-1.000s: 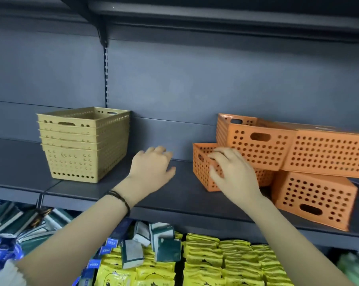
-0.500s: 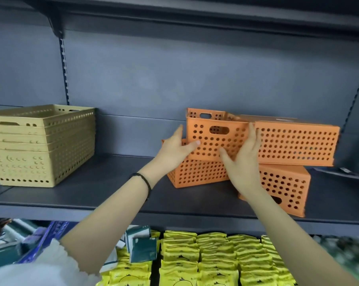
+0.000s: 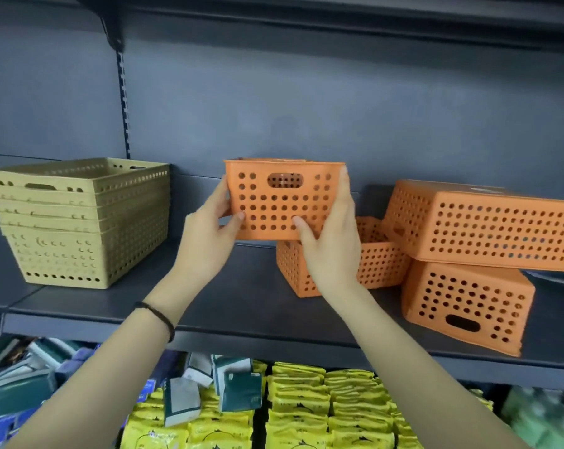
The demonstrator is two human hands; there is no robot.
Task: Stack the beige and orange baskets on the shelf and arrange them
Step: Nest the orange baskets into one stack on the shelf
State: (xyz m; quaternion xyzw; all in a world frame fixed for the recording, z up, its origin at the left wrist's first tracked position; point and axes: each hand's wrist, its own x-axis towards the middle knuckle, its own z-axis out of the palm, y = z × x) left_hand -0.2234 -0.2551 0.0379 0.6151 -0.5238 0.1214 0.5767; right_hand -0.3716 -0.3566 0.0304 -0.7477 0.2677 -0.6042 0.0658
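Note:
An orange perforated basket is held upright in the air above the dark shelf. My left hand grips its left side and my right hand grips its right side. Below and behind my right hand a second orange basket stands upright on the shelf. Two more orange baskets lie upside down at the right, one resting on the other. A nested stack of several beige baskets stands at the left of the shelf.
The shelf's grey back wall and an upper shelf close in the space above. On the lower shelf lie yellow packets, green and white boxes and blue items.
Both hands closed on the top orange basket, lifted it off the pile and carried it left, clear of the others. The basket underneath now shows.

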